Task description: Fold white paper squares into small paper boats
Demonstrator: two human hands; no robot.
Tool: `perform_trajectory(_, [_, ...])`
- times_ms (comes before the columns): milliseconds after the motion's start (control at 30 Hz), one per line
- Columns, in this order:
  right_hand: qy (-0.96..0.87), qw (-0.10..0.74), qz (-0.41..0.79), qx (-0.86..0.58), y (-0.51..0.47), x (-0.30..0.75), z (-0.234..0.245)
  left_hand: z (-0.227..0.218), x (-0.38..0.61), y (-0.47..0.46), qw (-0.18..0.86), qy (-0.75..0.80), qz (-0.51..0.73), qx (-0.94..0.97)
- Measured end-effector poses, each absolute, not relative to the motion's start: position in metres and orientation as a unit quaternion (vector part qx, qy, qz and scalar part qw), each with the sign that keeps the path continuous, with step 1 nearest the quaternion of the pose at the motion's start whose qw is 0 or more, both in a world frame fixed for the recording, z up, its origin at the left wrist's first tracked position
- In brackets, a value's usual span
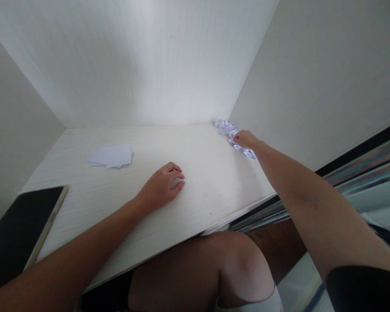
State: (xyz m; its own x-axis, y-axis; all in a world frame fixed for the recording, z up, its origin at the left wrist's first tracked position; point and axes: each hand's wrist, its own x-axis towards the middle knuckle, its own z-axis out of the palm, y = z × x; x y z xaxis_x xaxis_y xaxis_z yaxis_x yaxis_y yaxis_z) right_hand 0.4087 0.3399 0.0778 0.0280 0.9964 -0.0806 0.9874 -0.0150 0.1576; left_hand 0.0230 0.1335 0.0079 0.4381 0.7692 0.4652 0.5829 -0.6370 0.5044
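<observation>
My left hand [164, 185] rests on the white table, its fingers curled around a small pale piece [176, 182] that looks like paper. Most of that piece is hidden under the fingers. Farther off, at the back right corner, my right hand [245, 138] reaches into a row of small folded or crumpled white paper pieces [225, 127]. Its fingertips are pinched together among them, and whatever lies between them is too small to make out. A loose stack of flat white paper sheets [119, 156] lies to the left, beyond my left hand.
A tablet with a dark screen [22, 221] lies at the table's left front, close to my left forearm. Pale walls [143, 65] enclose the white table [195, 208] at the back and both sides. My knee [243, 260] is under its front edge.
</observation>
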Motion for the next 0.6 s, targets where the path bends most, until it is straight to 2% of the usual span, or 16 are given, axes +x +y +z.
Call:
perform_trajectory(300, [0.68, 0.056, 0.008, 0.731, 0.356, 0.411, 0.075, 0.007, 0.024, 0.132, 0.146, 0.408, 0.352, 0.83])
perform_trajectory(600, [0.698, -0.055, 0.031, 0.713, 0.346, 0.401, 0.089, 0.01, 0.024, 0.129, 0.149, 0.404, 0.343, 0.835])
